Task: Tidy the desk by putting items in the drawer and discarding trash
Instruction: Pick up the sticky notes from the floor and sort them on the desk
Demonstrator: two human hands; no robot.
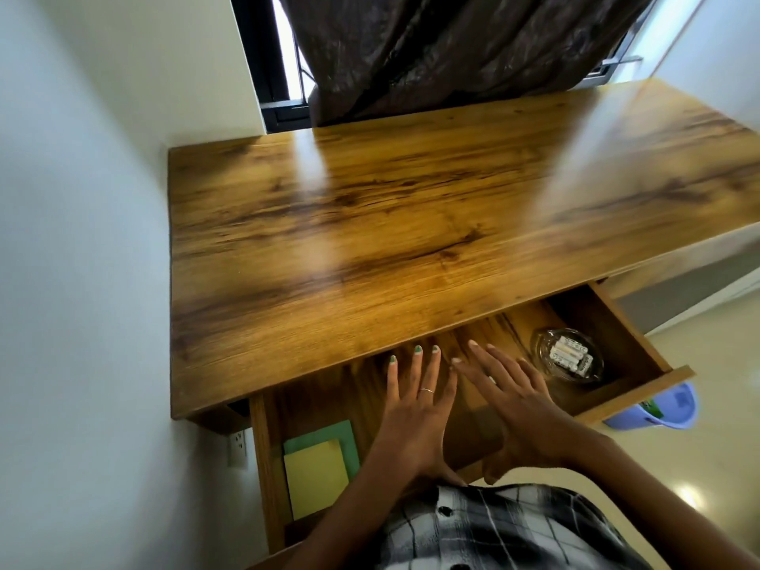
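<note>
A wooden desk (370, 224) fills the middle of the frame. Its drawer (641, 388) is pulled out along the lower edge; yellow and green pads (316, 471) are seen lower left, a glass dish (569, 355) of batteries (571, 353) right.

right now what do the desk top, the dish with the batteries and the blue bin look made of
Desk top: wood or wood-look laminate, glossy; bold grain, window glare.
Dish: clear glass, perhaps plastic; the drawer floor shows through it.
Blue bin: plastic, by its smooth, even pale colour.
</note>
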